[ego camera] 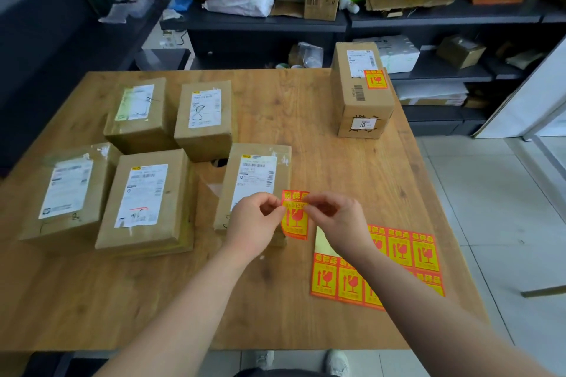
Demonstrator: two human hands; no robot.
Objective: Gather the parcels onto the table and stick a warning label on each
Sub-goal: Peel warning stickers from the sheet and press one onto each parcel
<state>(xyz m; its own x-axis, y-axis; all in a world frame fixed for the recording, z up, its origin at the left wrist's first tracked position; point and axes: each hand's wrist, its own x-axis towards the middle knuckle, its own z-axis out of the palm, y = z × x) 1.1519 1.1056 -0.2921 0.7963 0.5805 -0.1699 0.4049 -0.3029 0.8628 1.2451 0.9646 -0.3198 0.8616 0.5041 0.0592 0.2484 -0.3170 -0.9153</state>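
Parcels gathered: six on the worktop (352, 180).
Labelled: one, the tall parcel (361, 92) at the far right, red sticker on top.
Unlabelled: five at left, none showing a sticker.
Hands: left hand (254, 223) and right hand (340, 220) together, both pinching one peeled warning label (294, 220), held just beside the nearest parcel (255, 184).
Sticker sheet (398, 266): on the worktop under the right forearm.
Progress: early, judged roughly one of six.
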